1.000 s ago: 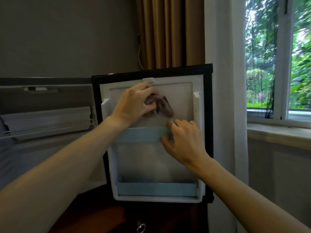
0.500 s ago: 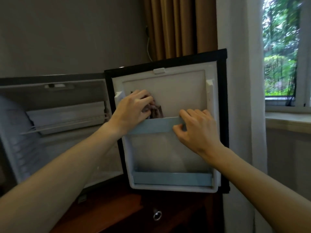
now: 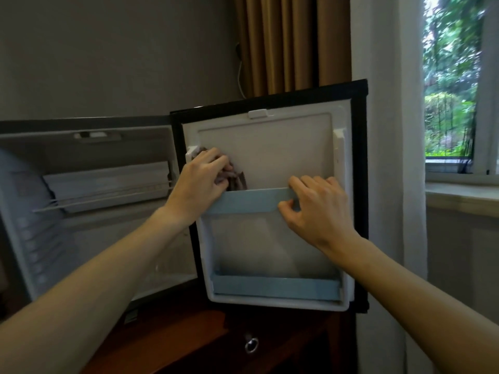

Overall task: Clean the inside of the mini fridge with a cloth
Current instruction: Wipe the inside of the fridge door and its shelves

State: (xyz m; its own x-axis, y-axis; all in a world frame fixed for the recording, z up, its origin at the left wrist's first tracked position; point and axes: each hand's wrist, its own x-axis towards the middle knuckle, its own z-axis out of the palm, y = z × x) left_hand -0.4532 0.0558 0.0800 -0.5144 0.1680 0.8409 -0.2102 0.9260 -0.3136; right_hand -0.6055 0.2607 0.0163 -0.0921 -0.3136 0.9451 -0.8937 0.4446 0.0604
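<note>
The mini fridge [image 3: 89,206] stands open on the left, its white-lined door [image 3: 283,147] swung out toward me. My left hand [image 3: 199,182] grips a crumpled dark brownish cloth [image 3: 237,180] and presses it against the door's inner panel, at its left edge just above the upper blue shelf rail [image 3: 251,201]. My right hand [image 3: 316,209] holds the right end of that rail, fingers curled over its top and thumb on its front. A second blue rail [image 3: 275,288] runs along the door's bottom.
Inside the fridge a white wire shelf [image 3: 108,195] crosses the cavity. The fridge sits on a dark wooden cabinet [image 3: 189,344] with a round metal knob [image 3: 251,344]. Brown curtains [image 3: 283,44] and a white sheer curtain [image 3: 383,76] hang behind; a window [image 3: 453,90] is at right.
My left hand has slid the cloth leftward and a little down across the door panel to its left edge. My right hand has stayed on the upper rail.
</note>
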